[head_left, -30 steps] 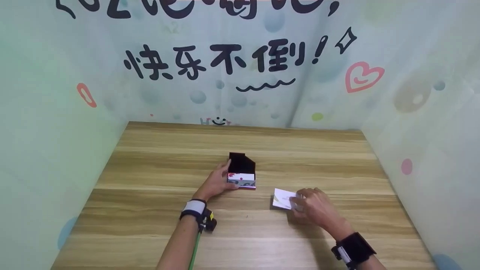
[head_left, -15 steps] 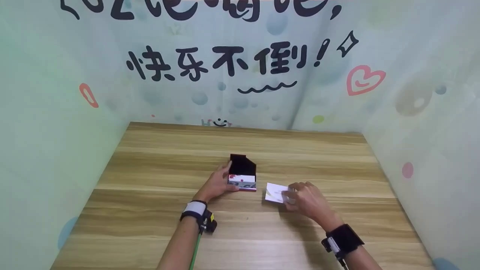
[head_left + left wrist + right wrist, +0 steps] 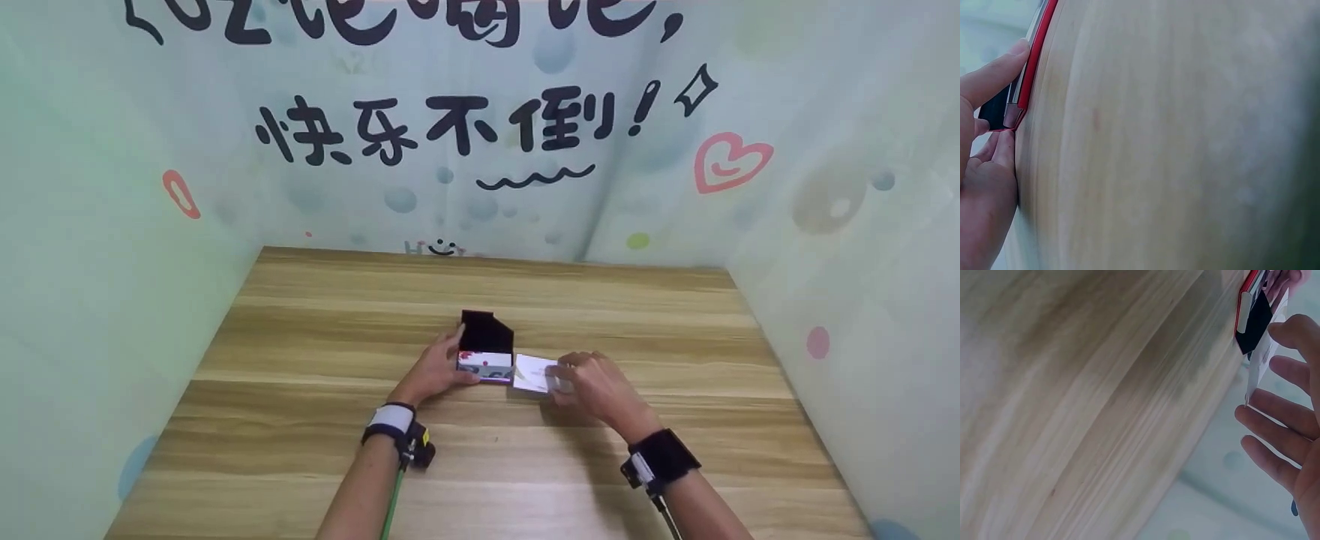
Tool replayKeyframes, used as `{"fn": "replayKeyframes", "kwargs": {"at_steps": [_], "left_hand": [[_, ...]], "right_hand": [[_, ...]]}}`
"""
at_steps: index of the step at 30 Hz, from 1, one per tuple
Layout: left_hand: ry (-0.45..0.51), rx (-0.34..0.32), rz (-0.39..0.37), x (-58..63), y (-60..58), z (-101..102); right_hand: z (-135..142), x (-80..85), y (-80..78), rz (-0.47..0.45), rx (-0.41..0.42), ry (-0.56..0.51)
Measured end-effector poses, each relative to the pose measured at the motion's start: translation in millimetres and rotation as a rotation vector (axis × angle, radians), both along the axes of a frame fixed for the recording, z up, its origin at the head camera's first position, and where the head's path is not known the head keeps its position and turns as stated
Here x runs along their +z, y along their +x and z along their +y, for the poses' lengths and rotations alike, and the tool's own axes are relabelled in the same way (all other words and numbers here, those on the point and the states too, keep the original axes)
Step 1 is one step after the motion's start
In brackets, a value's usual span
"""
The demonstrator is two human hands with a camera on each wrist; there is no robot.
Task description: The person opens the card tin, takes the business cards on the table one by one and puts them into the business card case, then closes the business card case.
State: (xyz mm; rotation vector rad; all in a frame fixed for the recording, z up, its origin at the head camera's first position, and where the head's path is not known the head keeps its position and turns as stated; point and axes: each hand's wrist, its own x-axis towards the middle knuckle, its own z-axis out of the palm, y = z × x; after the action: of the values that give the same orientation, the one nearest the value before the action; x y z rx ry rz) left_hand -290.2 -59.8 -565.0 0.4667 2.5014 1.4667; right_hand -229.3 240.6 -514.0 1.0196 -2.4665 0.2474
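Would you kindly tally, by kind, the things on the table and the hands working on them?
Card boxes, black with the lid open: 1, card box
Loose white cards: 1, white card
Hands: 2, left hand, right hand
Total: 4

right hand: thumb and fingers pinch white card, other fingers spread | card: edge-on, just beside case | case: black with red edge, on wooden table | other fingers: touch case at its far side
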Motion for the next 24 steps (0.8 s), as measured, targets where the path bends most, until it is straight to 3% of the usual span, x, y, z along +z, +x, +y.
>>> {"fn": "replayKeyframes", "kwargs": {"at_steps": [6,14,24], "left_hand": [[0.011,-0.006,-0.006,-0.5,2.0,0.1],[0.001,0.006,-0.048,1.3,2.1,1.0],[0.010,0.010,-0.053,-0.7,-0.7,1.2]], "right_hand": [[-10.8,2.1,-8.9,-0.062,0.011,-0.021],[-26.2,7.9,-21.9,-0.056,0.058,-0.004],[-45.5,13.1,-30.2,-0.130,0.008,0.051]]}}
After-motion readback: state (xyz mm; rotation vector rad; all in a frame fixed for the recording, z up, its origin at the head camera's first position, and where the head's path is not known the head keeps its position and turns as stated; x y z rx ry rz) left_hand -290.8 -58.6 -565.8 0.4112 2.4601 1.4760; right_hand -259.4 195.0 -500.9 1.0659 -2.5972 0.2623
